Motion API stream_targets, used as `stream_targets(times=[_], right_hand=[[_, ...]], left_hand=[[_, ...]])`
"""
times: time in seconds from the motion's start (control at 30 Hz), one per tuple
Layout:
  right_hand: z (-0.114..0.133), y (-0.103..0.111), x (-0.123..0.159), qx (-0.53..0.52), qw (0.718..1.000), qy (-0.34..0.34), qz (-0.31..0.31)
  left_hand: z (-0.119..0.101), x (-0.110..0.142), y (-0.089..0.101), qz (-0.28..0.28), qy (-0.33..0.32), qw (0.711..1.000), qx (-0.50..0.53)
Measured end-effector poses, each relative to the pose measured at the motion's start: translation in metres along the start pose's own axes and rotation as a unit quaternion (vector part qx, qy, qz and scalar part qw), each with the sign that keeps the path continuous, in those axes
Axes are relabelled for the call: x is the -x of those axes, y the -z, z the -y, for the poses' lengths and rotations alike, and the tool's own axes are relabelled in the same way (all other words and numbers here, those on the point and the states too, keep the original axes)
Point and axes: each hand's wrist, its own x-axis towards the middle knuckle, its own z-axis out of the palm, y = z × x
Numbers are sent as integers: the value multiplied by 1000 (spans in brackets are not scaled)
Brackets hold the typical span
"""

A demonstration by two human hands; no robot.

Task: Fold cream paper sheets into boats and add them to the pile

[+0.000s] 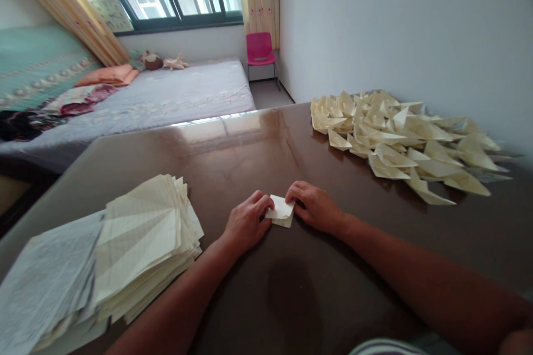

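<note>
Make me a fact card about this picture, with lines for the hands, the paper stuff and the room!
Left hand: holding the left side of a small folded paper
Right hand: at its right side
Table: brown, shiny
Paper stack: on the table's left
Paper boats: many, on the right, by the wall
Behind the table: bed, pink chair, window

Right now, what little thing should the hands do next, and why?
Perhaps the right hand could press the paper flatter while the left hand steadies it: both already hold it, and its layers look slightly apart at the near edge.
</note>
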Motion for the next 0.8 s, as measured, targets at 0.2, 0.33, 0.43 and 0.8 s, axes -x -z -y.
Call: stream_targets(times=[0.2, 0.33, 0.43, 0.8], right_hand=[[-8, 8, 2, -4, 998, 58, 38], [-13, 17, 3, 31, 994, 82, 66], [-12, 22, 3, 50, 991, 96, 76], [-11, 12, 2, 68, 994, 68, 49]], left_hand=[[8, 1, 15, 37, -70, 996, -31], [6, 2, 21, 36, -106, 992, -60], [2, 2, 20, 32, -111, 991, -72], [0, 2, -3, -36, -154, 983, -91]])
